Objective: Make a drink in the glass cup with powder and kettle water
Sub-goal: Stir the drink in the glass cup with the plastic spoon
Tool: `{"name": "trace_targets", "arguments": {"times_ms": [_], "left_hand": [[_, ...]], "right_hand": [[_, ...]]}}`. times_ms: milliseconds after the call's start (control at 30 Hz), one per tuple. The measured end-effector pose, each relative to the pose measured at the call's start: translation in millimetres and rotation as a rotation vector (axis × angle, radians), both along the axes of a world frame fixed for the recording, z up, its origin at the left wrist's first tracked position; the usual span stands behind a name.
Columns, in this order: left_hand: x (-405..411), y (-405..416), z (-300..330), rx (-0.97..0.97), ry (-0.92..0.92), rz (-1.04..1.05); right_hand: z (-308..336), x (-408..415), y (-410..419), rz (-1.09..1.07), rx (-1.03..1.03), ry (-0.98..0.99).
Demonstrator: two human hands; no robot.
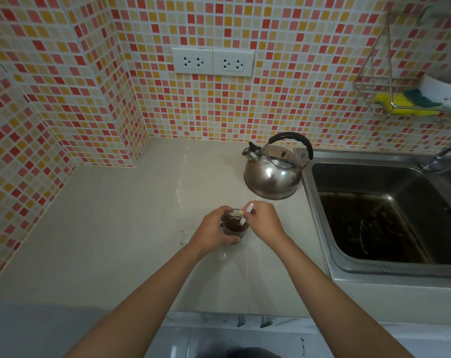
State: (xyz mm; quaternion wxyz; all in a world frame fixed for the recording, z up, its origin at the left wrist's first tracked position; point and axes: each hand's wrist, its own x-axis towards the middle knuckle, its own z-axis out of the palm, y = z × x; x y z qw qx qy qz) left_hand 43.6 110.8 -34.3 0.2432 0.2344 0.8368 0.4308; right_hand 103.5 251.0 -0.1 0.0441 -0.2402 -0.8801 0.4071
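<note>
A small glass cup (234, 226) with dark brown liquid stands on the pale countertop (131, 228), near the middle. My left hand (214, 229) wraps around the cup's left side and front. My right hand (264, 219) pinches a thin white stick or spoon handle (245, 215) whose lower end dips into the drink. A steel kettle (273, 171) with a black handle sits behind the cup, beside the sink, its spout pointing left. No powder packet shows.
A steel sink (374, 210) with a dark stained basin lies to the right, with a tap (441, 157) at its back. A wire rack (410, 99) holding a yellow-green sponge hangs on the tiled wall. Two wall sockets (212, 62) sit above the counter.
</note>
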Motion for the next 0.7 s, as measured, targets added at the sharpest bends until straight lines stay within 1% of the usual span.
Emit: {"name": "trace_targets", "arguments": {"times_ms": [133,200,267,333,400,467,533,600,700], "left_hand": [[-0.7,-0.9,0.7,0.015,0.003,-0.007],[-0.2,-0.1,1.4,0.01,0.005,-0.006],[0.9,1.1,2.0,-0.002,0.006,0.001],[0.5,1.1,1.4,0.003,0.009,-0.001],[-0.4,0.4,1.1,0.004,0.018,-0.007],[-0.6,0.5,0.7,0.006,0.022,-0.011],[-0.7,1.0,-0.4,-0.002,0.021,-0.009],[-1.1,1.3,-1.4,-0.006,0.018,-0.002],[-2.4,1.0,-3.2,0.0,0.009,0.0]], "right_hand": [[1.5,-0.4,-5.9,0.04,-0.072,0.015],[0.4,0.3,-7.2,0.044,-0.031,0.031],[-0.5,0.1,-3.6,0.007,0.016,-0.003],[-0.8,-1.3,-1.2,-0.003,-0.011,-0.027],[1.1,-0.7,-4.4,0.04,-0.065,-0.001],[1.8,1.2,-6.5,0.069,-0.054,0.036],[0.2,2.8,-4.1,0.04,0.003,0.041],[-1.6,3.6,0.0,-0.025,0.006,0.014],[-1.2,3.4,2.3,-0.129,-0.159,-0.029]]}}
